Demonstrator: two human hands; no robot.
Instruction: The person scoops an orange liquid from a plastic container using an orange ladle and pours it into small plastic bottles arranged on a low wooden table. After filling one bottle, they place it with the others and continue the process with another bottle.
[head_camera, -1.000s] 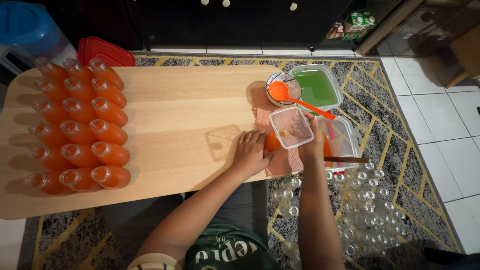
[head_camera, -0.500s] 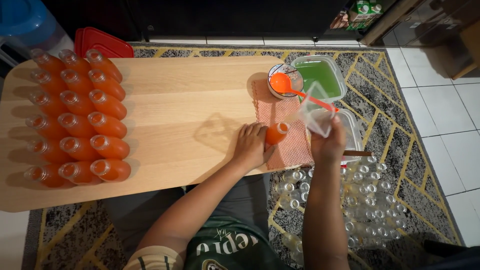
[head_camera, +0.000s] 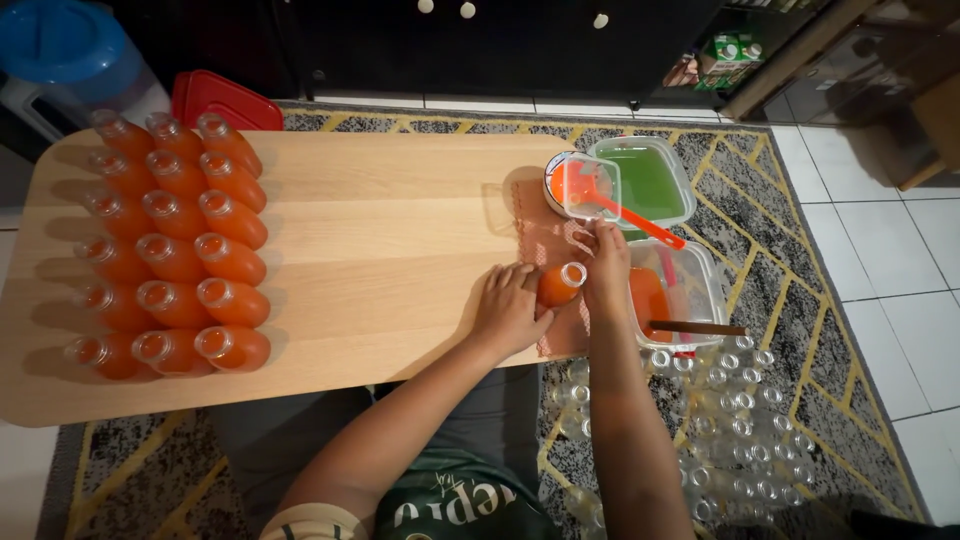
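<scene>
L hand (head_camera: 510, 310) wraps small bottle (head_camera: 559, 284) of orange liquid, steadying it upright at the wooden table (head_camera: 400, 250) edge, approx 3 o'clock side of tabletop. R hand (head_camera: 605, 262) grips a clear plastic cup (head_camera: 590, 187), tilted, just above/behind the bottle mouth at 12 o'clock of it. Bottle stands on a pinkish cloth (head_camera: 545, 235). Orange ladle (head_camera: 610, 200) lies across a round bowl (head_camera: 560, 180). At 1 o'clock of hands: green-liquid tub (head_camera: 655, 180). At 3 o'clock: clear tub w/ orange liquid (head_camera: 670, 295), wooden stick across its near edge. Filled orange bottles (head_camera: 175, 250) grouped in rows at table's 9 o'clock end. Empty clear bottles (head_camera: 720, 400) piled on rug at 5 o'clock. Red lid (head_camera: 225, 98) at 11 o'clock, off table.
</scene>
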